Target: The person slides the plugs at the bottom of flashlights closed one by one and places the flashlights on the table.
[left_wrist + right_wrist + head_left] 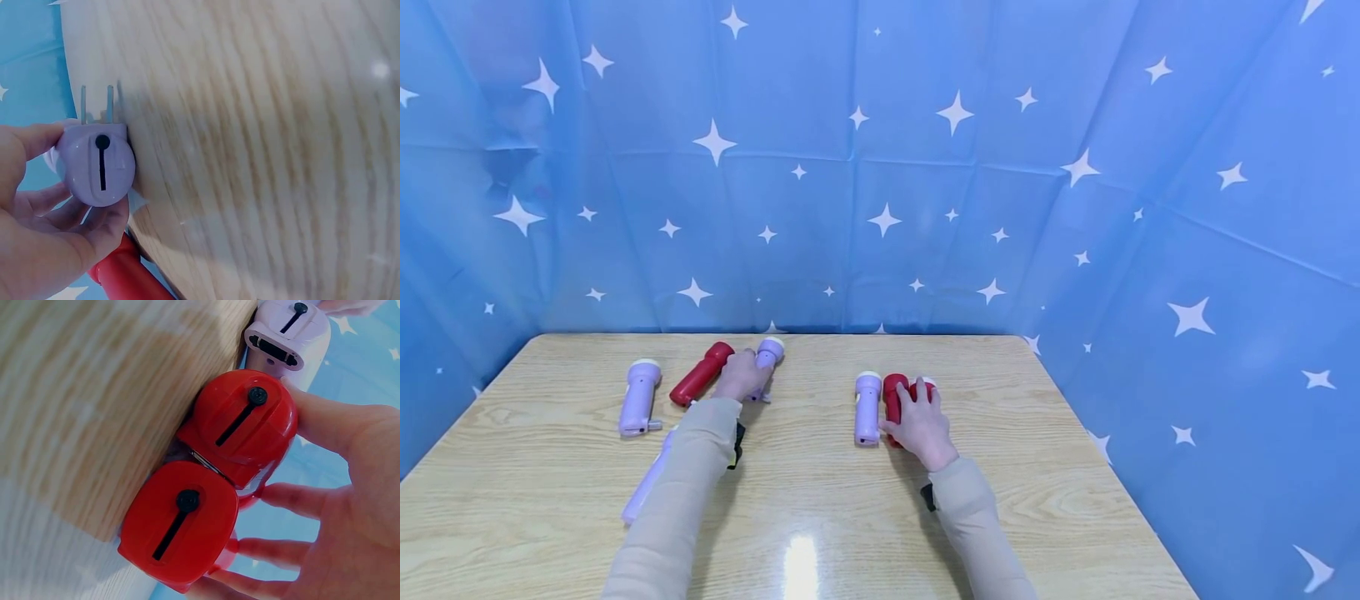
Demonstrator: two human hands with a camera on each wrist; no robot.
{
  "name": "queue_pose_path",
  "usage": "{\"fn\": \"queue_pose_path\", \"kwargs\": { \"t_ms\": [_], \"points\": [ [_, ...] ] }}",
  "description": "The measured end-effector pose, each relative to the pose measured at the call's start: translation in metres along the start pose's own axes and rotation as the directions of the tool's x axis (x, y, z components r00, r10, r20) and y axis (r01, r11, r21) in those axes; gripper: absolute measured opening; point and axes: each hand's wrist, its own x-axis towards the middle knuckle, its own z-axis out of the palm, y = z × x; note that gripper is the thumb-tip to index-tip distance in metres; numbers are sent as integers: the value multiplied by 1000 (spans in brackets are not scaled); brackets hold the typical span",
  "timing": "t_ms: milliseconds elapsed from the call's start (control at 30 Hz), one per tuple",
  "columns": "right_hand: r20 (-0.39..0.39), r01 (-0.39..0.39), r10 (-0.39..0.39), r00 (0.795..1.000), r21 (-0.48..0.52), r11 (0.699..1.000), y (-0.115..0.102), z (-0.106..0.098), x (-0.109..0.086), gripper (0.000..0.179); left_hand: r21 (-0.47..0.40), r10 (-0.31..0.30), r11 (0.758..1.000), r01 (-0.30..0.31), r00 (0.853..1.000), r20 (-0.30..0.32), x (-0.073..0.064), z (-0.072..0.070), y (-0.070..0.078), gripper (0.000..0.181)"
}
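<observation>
Blue curtain (805, 83) with white stars is hung across the top and right of the head view. Below it, a wood-grain table (1090, 533) is seen; glare is noted at lower centre. Pale sleeves (681, 500) are extended from the bottom edge.

Left hand (741, 375), left of centre: a lilac torch (768, 354) is gripped between thumb and fingers near the far table edge. Right hand (925, 429), right of centre: a red pair (178, 531) of torches, lying side by side, is grasped by thumb and fingers.

A third red torch (702, 375) is placed just left of the left hand. Lilac torches are also recorded close beside the red pair (867, 408), at far left (640, 396), and lower left, partly covered by a sleeve (647, 492).

Metal prongs (110, 103) are extended from the gripped lilac torch. Black sliders (187, 501) are seen on the red pair's ends.
</observation>
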Motion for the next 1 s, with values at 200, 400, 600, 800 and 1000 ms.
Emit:
{"fn": "queue_pose_path", "kwargs": {
  "t_ms": [200, 400, 600, 800, 1000],
  "points": [
    [11, -25, 25, 1000, 20, 999, 1, 0, 1, 75, -37, -2, 999, 1, 1000, -10, -4, -1, -1, 36],
    [9, -26, 25, 1000, 17, 1000, 1, 1, 2, 75, -66, -14, 998, 12, 1000, -27, -11, 0, -1, 36],
    [8, -18, 18, 1000, 17, 1000, 1, 1, 2, 75, -89, -15, 996, 10, 998, -53, -16, 0, -2, 33],
    [9, -17, 17, 1000, 2, 1000, 0, 0, 1, 75, -105, -10, 994, -1, 995, -98, -22, 0, -4, 30],
    [15, -23, 23, 1000, 9, 1000, -1, 0, 0, 75, -111, -13, 994, -1, 992, -127, -29, 0, -7, 31]
  ]
}}
